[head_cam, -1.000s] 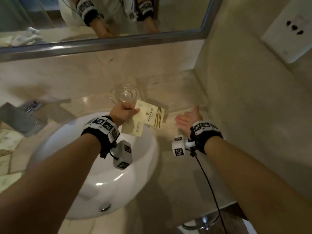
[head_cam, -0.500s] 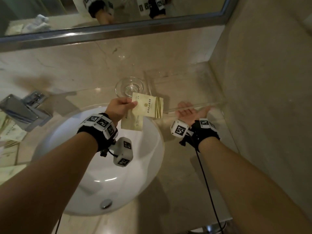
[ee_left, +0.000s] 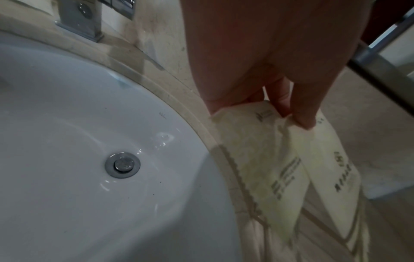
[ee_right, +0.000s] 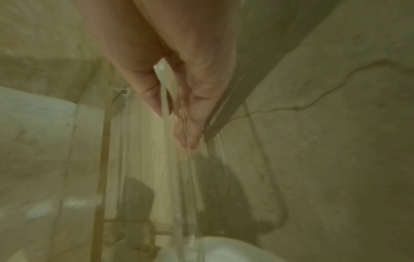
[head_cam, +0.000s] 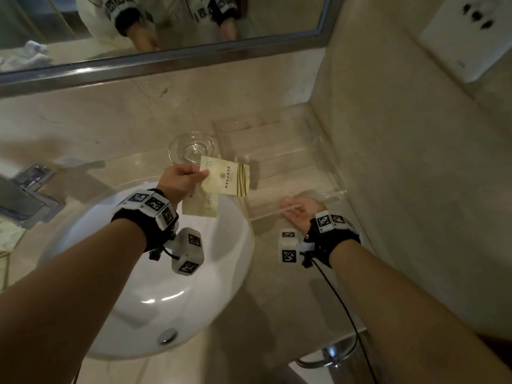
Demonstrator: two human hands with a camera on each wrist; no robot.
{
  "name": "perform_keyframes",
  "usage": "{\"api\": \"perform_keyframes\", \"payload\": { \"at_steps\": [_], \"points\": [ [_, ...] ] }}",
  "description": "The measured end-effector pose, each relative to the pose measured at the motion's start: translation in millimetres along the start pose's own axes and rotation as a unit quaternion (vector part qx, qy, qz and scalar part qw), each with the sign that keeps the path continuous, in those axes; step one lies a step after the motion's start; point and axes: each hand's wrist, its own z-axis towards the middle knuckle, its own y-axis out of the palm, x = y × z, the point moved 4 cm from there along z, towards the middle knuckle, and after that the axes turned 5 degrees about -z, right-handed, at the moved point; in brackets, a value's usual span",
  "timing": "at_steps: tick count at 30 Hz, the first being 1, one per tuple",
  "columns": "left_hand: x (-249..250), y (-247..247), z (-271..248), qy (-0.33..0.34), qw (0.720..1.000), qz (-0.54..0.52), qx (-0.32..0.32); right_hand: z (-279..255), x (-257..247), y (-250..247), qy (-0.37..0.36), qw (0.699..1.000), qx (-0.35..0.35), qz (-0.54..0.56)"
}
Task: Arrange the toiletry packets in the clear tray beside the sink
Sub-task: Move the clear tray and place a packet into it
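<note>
Two cream toiletry packets, one (head_cam: 227, 180) fanned above the other (head_cam: 201, 205), hang over the sink's right rim. My left hand (head_cam: 180, 181) pinches them by one corner. In the left wrist view the left hand's (ee_left: 280, 70) thumb and fingers clamp both packets (ee_left: 257, 159). The clear tray (head_cam: 318, 126) sits in the counter's back right corner and looks bare inside. My right hand (head_cam: 299, 214) is palm up at its front wall. In the right wrist view that hand (ee_right: 179, 88) has the clear wall (ee_right: 165, 159) between thumb and fingers.
A small glass dish (head_cam: 191, 146) stands just left of the tray. The white sink basin (head_cam: 155, 286) fills the middle, with the faucet (head_cam: 25, 200) on its left. More packets (head_cam: 8, 236) lie at the far left edge. A marble wall with a socket (head_cam: 468, 31) closes the right side.
My right hand has moved right along the tray's front wall and taken hold of it. The left hand keeps both packets above the sink's right rim.
</note>
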Motion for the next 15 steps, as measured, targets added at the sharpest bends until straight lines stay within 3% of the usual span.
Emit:
{"api": "perform_keyframes", "payload": {
  "at_steps": [7, 11, 15],
  "points": [
    [9.3, 8.9, -16.7, 0.022, 0.999, 0.009, -0.022, -14.1, 16.6, -39.5, 0.024, 0.993, 0.062, -0.093],
    [14.2, 8.7, -25.2, 0.029, 0.999, 0.012, -0.035, -17.6, 19.8, -54.5, 0.014, 0.975, 0.052, -0.217],
    [18.0, 9.9, -34.2, 0.038, 0.998, 0.024, -0.048, -21.2, 21.0, -66.1, -0.008, 0.964, 0.063, -0.258]
  ]
}}
